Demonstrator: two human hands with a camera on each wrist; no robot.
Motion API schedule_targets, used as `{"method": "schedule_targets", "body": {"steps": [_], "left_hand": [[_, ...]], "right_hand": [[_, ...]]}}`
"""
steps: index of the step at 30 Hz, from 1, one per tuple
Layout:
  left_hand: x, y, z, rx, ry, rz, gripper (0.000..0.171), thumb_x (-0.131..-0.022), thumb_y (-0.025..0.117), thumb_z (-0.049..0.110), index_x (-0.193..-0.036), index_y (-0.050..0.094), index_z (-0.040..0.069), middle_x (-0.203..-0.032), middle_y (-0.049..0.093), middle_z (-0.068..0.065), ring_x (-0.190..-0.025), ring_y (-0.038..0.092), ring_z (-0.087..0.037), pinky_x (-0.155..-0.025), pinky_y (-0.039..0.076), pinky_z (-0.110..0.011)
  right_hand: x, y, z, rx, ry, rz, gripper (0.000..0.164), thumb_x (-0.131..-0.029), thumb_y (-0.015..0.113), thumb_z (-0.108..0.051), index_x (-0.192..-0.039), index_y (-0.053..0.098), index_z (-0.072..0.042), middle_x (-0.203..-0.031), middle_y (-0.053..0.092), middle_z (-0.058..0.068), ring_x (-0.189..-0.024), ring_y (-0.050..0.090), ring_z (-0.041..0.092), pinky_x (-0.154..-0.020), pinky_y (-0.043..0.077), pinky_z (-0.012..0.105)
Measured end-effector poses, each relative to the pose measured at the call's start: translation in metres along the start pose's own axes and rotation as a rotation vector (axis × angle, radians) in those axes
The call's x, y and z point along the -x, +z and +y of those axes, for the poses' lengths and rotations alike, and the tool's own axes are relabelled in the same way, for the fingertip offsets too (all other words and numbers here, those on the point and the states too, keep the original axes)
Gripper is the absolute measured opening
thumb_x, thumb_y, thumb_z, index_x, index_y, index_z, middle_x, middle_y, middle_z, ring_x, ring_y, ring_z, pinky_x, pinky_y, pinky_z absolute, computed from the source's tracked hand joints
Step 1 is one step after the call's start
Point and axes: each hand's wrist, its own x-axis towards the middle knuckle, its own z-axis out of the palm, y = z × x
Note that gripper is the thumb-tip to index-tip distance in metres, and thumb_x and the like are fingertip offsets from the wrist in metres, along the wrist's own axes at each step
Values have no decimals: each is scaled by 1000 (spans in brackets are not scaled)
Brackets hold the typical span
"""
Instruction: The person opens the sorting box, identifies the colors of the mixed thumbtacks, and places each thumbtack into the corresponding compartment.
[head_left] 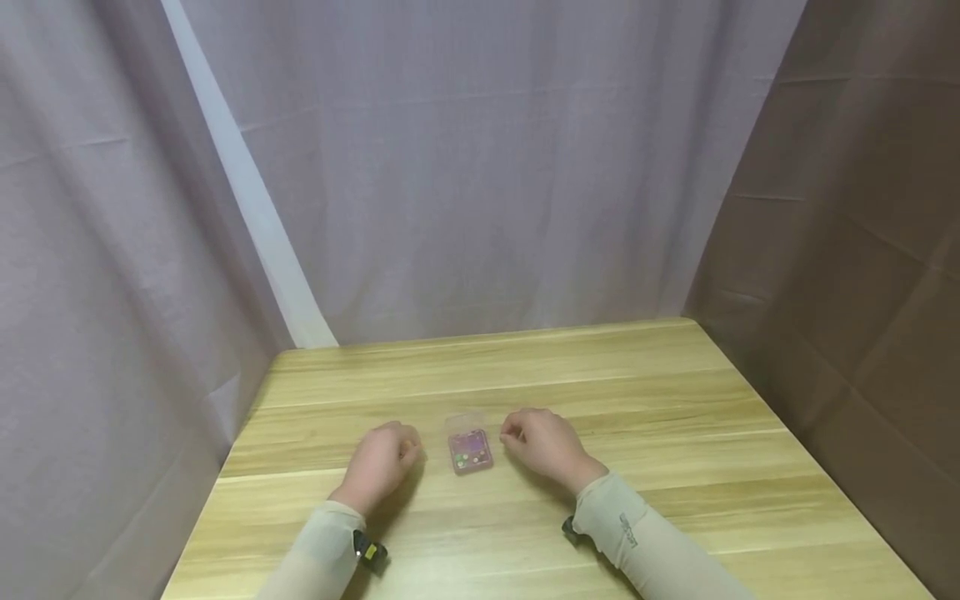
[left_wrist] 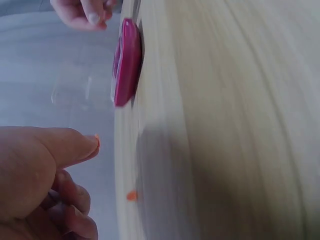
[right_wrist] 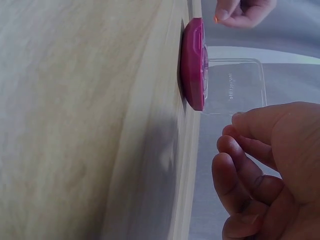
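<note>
A small pink case (head_left: 470,452) lies on the table between the hands, its clear lid (right_wrist: 235,86) raised at the far side. Tiny green, white and brownish pieces (head_left: 471,459) show in its near part. Left of the case, my left hand (head_left: 382,461) pinches a tiny orange piece (left_wrist: 97,141) at the thumb tip, other fingers curled. A second orange piece (left_wrist: 132,195) shows near the table surface below that hand. My right hand (head_left: 543,442) is to the right of the case, thumb tip against the index finger and the others curled; nothing shows between them.
The wood-grain table (head_left: 615,375) extends around the case. Grey curtains (head_left: 510,183) hang behind and at the left, with a browner one (head_left: 855,250) at the right. Dark bands with small devices (head_left: 371,550) sit on both wrists.
</note>
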Motion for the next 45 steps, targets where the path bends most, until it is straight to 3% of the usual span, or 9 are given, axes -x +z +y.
{"method": "schedule_targets", "body": {"steps": [2,6,15,19,33,39,45], "left_hand": [[-4,4,6,2,21,-5,6,-86,70,21,-79,69,22,-75,58,9,-67,51,-8,-69,52,-34],[-13,10,19,24,49,-43,9,-89,69,27,-84,70,20,-72,62,8,-70,55,-9,-77,54,-39],[-23,20,38,26,-19,-140,13,-91,63,27,-82,69,20,-73,67,3,-64,56,-11,-72,56,-38],[-24,20,40,9,-16,-134,13,-91,64,28,-92,73,20,-92,73,4,-80,62,-10,-80,57,-41],[-30,27,37,15,17,-162,15,-94,63,30,-90,72,18,-77,68,9,-63,56,-5,-71,57,-36],[-30,28,38,-18,26,-148,13,-93,64,29,-92,73,19,-87,73,5,-75,61,-8,-77,58,-39],[-25,22,34,32,30,-127,17,-93,64,33,-97,74,20,-98,75,2,-84,64,-13,-83,57,-42]], "right_hand": [[1,-1,0,-4,4,-5,6,-88,70,-31,-89,73,-26,-81,69,-13,-68,56,2,-65,53,29],[1,-1,1,-8,6,-5,5,-88,70,-30,-89,73,-27,-81,69,-13,-68,57,2,-65,53,30],[1,4,3,-6,1,0,6,-88,70,-32,-90,73,-27,-83,71,-13,-71,58,2,-67,54,31],[1,4,4,0,3,1,6,-88,70,-31,-90,73,-28,-84,71,-13,-72,58,2,-68,54,30],[1,3,4,0,-4,11,6,-88,70,-31,-89,74,-27,-86,72,-11,-74,59,3,-72,55,32],[1,5,7,13,-9,17,6,-88,70,-32,-89,74,-28,-88,73,-11,-76,60,3,-73,55,32],[1,5,8,4,-2,13,5,-88,70,-31,-89,74,-28,-86,72,-11,-75,59,3,-71,55,32]]}}
